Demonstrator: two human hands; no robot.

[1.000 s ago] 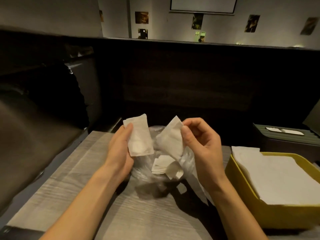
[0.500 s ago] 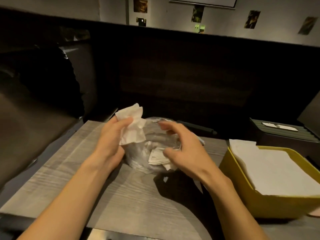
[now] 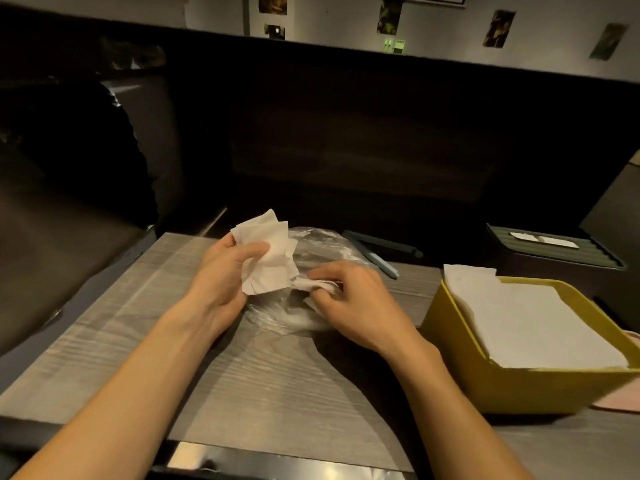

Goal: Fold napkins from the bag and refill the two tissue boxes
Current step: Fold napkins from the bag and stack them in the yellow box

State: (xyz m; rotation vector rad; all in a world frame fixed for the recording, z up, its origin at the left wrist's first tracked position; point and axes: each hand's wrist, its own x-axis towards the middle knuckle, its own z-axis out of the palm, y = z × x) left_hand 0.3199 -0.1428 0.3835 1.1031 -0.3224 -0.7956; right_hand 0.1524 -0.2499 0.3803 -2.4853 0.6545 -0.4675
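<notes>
Clear plastic, crinkled and shiny, made up the bag (image 3: pixel 304 313) that lay on the grey wood-grain table (image 3: pixel 138 341), between the two hands. The left hand (image 3: pixel 221 275) gripped a small bunch of white napkins (image 3: pixel 268 261), thumb laid across their front and fingers curled behind, so that the sheets stood up above the bag's left side. The right hand (image 3: pixel 349 299) was at the bag's mouth, its fingers bent and pinching a rumpled white napkin (image 3: pixel 313 284) there. Whether that sheet was wholly clear of the plastic could not be told, since the fingers covered much of it.

To the right of the bag, near but not touching it, stood a yellow box (image 3: pixel 502 382) filled with a flat stack of white napkins, one corner of the stack rising over the box's far rim. Behind it, at the table's far right edge, sat a dark ribbed box (image 3: pixel 554 251) with a strip of white showing through the slot in its top. A dark flat thing with a pale blue end (image 3: pixel 381 252) lay just beyond the bag. A dark booth back (image 3: pixel 346 150) rose behind the table.
</notes>
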